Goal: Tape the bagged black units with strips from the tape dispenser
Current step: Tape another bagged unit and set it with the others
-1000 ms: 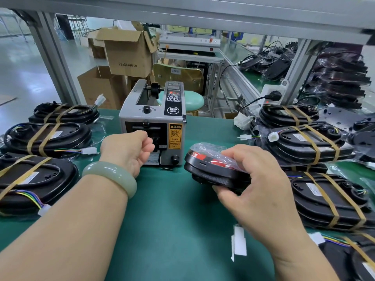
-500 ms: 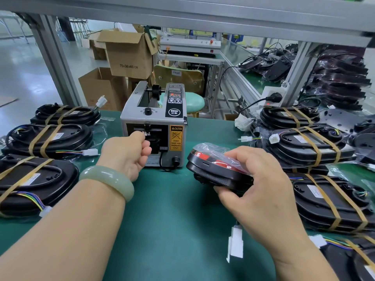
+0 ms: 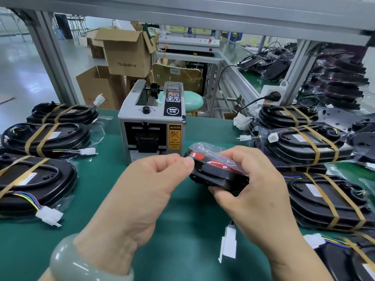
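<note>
On the far left of the green mat (image 3: 166,224) the finished units (image 3: 46,136) lie in a row, each already bound with two tan bands, their white plugs trailing toward me. Right of them, at the far middle, stands the tape dispenser (image 3: 152,126), its outlet slot facing me. Just in front of it my left hand (image 3: 154,183) is curled narrow, thumb and forefinger pinched together at the edge of the bagged black unit (image 3: 217,173); I judge a clear strip sits between them, but I cannot see it, so I cannot say for sure. If it is there, it can fold back on itself or stick to my fingertip before it lands, and then it is wasted. My right hand (image 3: 249,191) grips the unit from the near side, tilted and lifted off the mat, with the loose plastic puffed up over its red-marked top. That slack bag may wrinkle under the strip, so the seal lifts. Below my right wrist the unit's white connector (image 3: 228,244) dangles, and it can snag or tug the unit askew. Further right, the taped units (image 3: 308,142) crowd close, leaving little room to turn.
</note>
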Demonstrator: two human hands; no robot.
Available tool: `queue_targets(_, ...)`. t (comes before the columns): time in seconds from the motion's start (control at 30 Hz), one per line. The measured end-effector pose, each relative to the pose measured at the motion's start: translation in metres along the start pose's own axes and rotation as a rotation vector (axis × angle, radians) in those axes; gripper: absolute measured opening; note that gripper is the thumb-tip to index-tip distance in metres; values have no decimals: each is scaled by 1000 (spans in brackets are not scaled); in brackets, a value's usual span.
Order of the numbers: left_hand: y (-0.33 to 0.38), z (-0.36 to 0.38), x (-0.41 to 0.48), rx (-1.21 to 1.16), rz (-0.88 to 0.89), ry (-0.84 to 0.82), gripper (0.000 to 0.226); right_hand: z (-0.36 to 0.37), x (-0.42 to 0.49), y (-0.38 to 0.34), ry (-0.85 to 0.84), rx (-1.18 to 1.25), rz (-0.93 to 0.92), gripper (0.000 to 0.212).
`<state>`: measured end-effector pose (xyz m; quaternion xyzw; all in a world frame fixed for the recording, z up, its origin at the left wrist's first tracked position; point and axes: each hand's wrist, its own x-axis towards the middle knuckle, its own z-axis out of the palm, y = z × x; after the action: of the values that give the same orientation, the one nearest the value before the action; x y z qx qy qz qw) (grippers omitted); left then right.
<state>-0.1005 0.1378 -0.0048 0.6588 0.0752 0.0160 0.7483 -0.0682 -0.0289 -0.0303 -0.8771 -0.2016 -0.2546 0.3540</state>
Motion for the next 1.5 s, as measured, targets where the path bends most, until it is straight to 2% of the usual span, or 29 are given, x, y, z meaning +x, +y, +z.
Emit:
queue_targets(0.1,-5,5,1,-13,28,21,34,1,0,-1,-9,-7,2,50)
queue_targets(0.37,-10,8,7,-51,-18,2,16,2,-1,-3,-6,-8,11,49)
queue_targets(0.7,-8,5,10,-46,-30,-33,24,2,-1,-4,7,-17,7,47)
queue_targets(0.8,-6,6,9,-35,-39,-33,16,3,0,-4,8,-14,8,48)
queue_targets(1.1,-3,3,8,21,-17,-71,17,3,-1,-3,12,-11,6,48)
queue_targets(1.17,-3,5,9,21,-6,-61,21,3,-1,-3,11,-14,11,48)
queue_targets(1.5,-11,3,15,56,-9,-14,14,3,-1,-4,4,-19,16,49)
